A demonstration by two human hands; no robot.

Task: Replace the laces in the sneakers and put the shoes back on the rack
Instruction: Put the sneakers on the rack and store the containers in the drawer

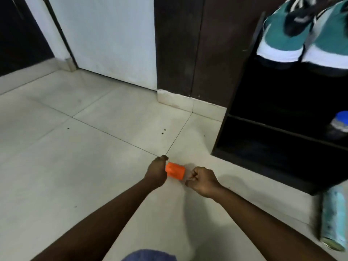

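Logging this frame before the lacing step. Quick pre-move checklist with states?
1. Left hand grips orange bundle: ok.
2. Right hand free: curled, seems empty; cannot tell.
3. Bundle is laces: cannot tell, blurred.
4. Teal sneakers within reach: not ok, they sit on top of the rack, away from both hands.
5. Old laces out: cannot tell.
6. Floor ahead free for work: ok.

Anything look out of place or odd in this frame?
Yes: a pale green can lies tipped over on the floor beside the shoe rack. Small dark specks dot the tiles near the orange object.
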